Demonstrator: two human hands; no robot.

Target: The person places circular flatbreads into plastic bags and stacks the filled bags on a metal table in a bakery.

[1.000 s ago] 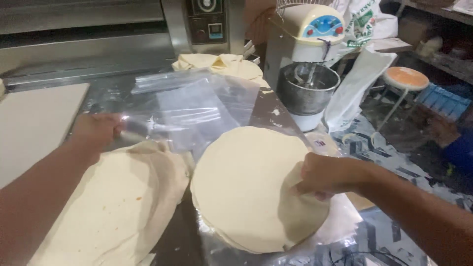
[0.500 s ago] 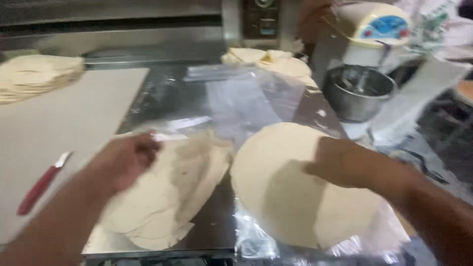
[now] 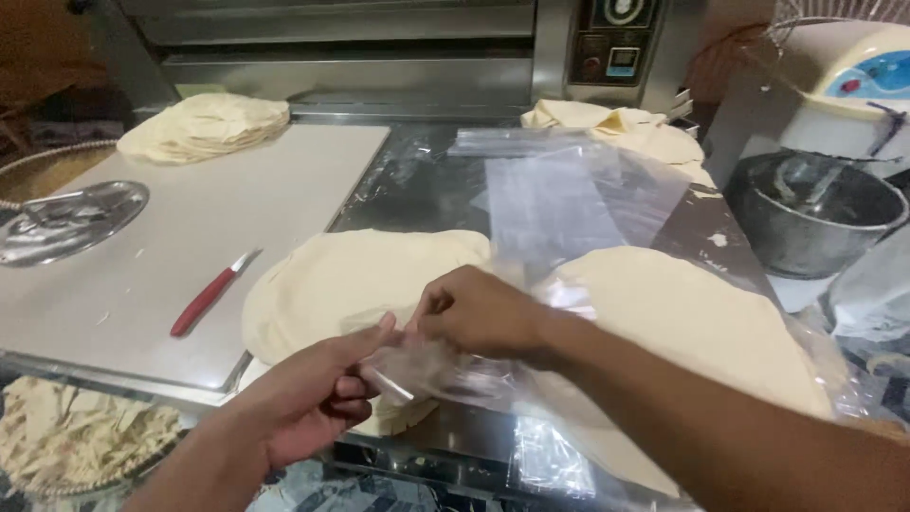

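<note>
A knife (image 3: 210,295) is lying on the cutting board (image 3: 237,209) at the left of the counter (image 3: 417,180), with a flatbread stack (image 3: 204,125) sitting at the board's far edge. Just right of the board, a second flatbread pile (image 3: 351,275) is resting, and a third (image 3: 682,313) is lying further right, under a plastic bag (image 3: 569,194). A mixer bowl (image 3: 815,213) is standing beyond the counter's right edge.

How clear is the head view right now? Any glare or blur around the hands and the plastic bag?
Head view: mostly sharp; the left hand and right hand are in focus, pinching the clear plastic bag; glare streaks the bag and the steel table; the right forearm at the bottom edge is soft.
</note>
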